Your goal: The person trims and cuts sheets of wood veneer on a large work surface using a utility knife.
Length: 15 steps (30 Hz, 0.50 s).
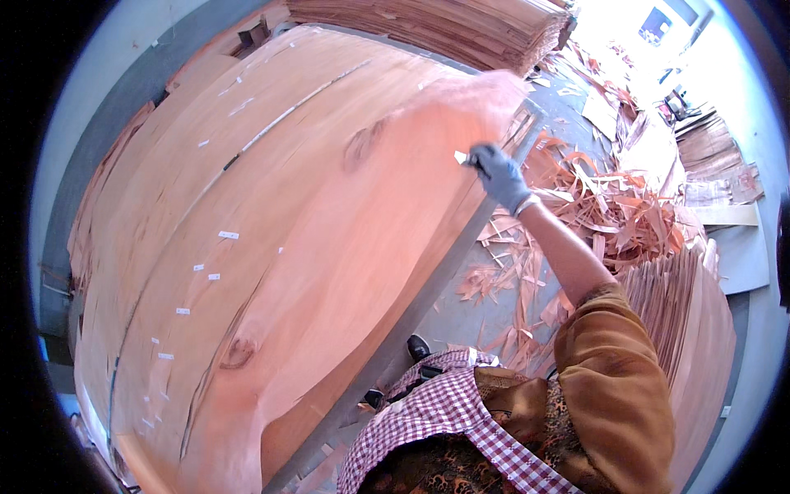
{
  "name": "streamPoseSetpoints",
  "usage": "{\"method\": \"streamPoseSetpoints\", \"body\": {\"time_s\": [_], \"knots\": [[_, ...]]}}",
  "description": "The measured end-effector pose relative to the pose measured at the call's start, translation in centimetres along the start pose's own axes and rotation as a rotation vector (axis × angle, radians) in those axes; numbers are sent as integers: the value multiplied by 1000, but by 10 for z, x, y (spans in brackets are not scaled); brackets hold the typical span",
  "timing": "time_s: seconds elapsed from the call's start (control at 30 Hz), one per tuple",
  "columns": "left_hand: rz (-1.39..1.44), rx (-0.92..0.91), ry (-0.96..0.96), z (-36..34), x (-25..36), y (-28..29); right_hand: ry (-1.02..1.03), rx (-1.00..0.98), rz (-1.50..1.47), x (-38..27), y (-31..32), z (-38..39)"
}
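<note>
My right hand, in a grey-blue glove with dark fingertips, reaches over the far right edge of the wood sheets. Its fingers are closed, and a small white piece shows at their tips; its kind is unclear. Beneath lies a loose pinkish wood veneer sheet with a wavy right edge, its far end smeared by motion. It overlaps a wide, pale veneer layer dotted with small white strips. A long thin rod or cord runs lengthwise across that layer. My left hand is out of sight.
A tall veneer stack stands at the far side. Torn veneer scraps litter the floor to the right, beside another stack. A grey table edge lies between the sheets and my checked apron.
</note>
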<state>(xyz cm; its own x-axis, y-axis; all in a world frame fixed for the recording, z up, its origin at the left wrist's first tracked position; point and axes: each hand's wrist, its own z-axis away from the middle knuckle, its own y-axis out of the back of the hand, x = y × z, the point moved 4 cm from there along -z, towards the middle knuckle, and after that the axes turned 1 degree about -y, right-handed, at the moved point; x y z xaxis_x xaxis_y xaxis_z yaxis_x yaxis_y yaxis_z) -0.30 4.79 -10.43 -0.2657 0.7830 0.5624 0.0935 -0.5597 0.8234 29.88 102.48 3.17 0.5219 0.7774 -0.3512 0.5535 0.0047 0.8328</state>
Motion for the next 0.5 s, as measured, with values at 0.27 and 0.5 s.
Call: {"method": "streamPoseSetpoints", "body": {"time_s": [0.27,0.5], "knots": [[68,-95,-9,8,21,7,-265,-71,120,91,-43,32],[6,-40,26,19,37,-21,-386,-155,255,141,-41,36]]}}
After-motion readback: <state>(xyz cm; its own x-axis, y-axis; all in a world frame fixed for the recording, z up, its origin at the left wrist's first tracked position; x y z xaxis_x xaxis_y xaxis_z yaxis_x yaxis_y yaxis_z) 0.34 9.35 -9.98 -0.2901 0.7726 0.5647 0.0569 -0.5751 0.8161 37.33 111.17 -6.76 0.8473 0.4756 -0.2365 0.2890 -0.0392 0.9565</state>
